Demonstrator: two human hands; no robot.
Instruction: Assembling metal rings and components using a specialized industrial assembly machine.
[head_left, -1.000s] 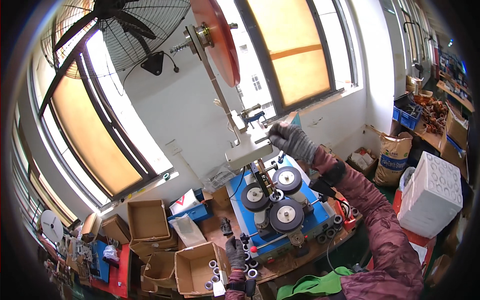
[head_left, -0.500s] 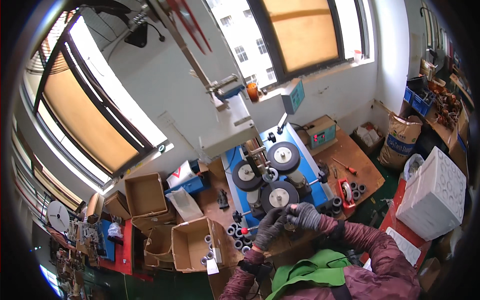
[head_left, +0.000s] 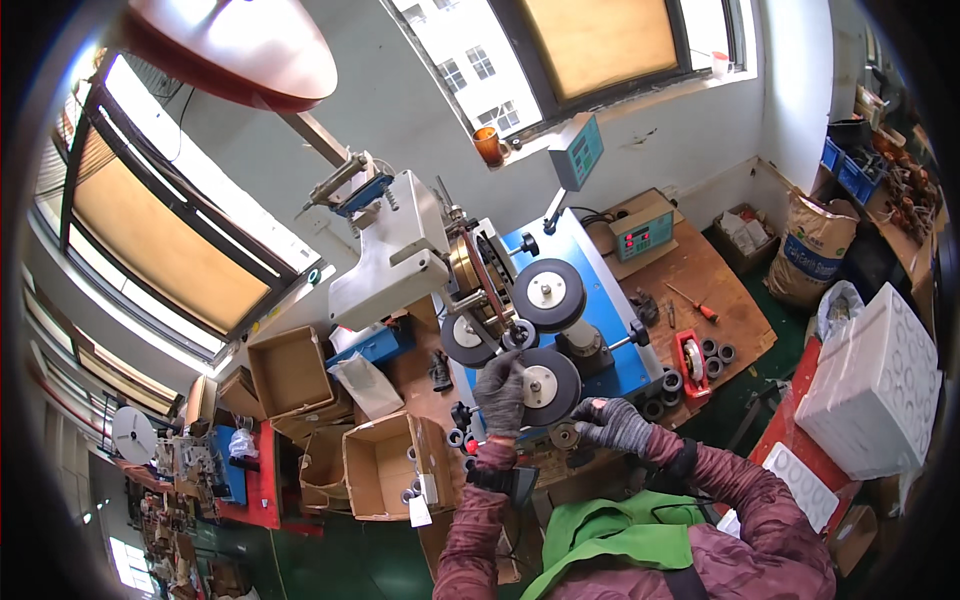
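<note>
My left hand (head_left: 499,396), in a grey glove, reaches over the left edge of the front black roller (head_left: 553,387). Its fingertips are beside a small dark ring (head_left: 520,335) standing between the rollers; whether they touch it is unclear. My gloved right hand (head_left: 614,428) is at the front edge of the machine, fingers curled together; anything pinched in them is too small to make out. Two more black rollers, the rear right one (head_left: 549,293) and the left one (head_left: 466,338), surround the ring. A winding ring (head_left: 466,268) rises behind it, beside the white machine head (head_left: 392,255).
The machine's blue base (head_left: 612,362) fills the bench middle. Right of it are a control box (head_left: 643,238), a screwdriver (head_left: 692,301), a red tape dispenser (head_left: 690,362) and several dark rings. An open cardboard box (head_left: 380,465) holding a few rings stands left. White foam blocks (head_left: 868,385) are at right.
My hands, together before the front roller, have parted: the left moved up-left toward the ring, the right stayed near the front edge. The view has shifted; the machine head appears farther left, exposing the winding ring.
</note>
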